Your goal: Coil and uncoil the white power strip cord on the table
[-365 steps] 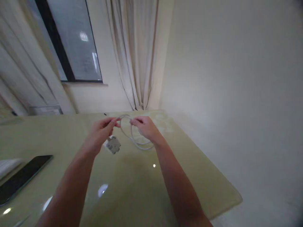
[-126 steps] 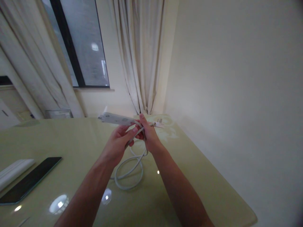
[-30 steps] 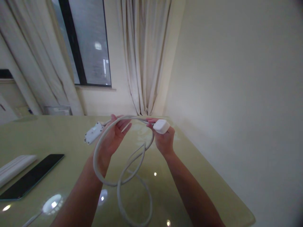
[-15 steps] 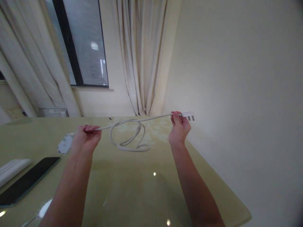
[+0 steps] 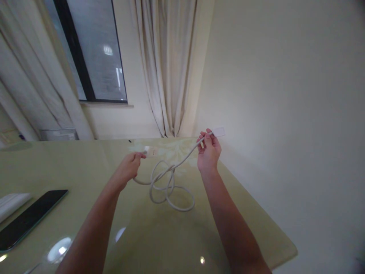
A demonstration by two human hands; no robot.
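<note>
A white extension cord (image 5: 184,161) hangs in loose, tangled loops between my two hands, over the table. My left hand (image 5: 129,167) is closed on the cord close to its white socket end (image 5: 151,151), which points right and shows small dark slots. Farther right and a little higher, my right hand (image 5: 209,152) pinches the cord just behind the white plug (image 5: 218,132). The plug's flat back faces me, so its pins are hidden. Whether the lowest loops touch the tabletop, I cannot tell.
The glossy yellow-green table (image 5: 159,243) meets a pale wall (image 5: 285,133) on the right. At the left lie a black phone (image 5: 32,219) and a white object (image 5: 13,203). Behind are a curtain (image 5: 168,68) and a window (image 5: 95,49).
My left hand has moved right and turned, swinging the socket end from its left side to its right. The cord's loops have sagged lower and bunched. In my right hand the plug has turned, hiding its pins.
</note>
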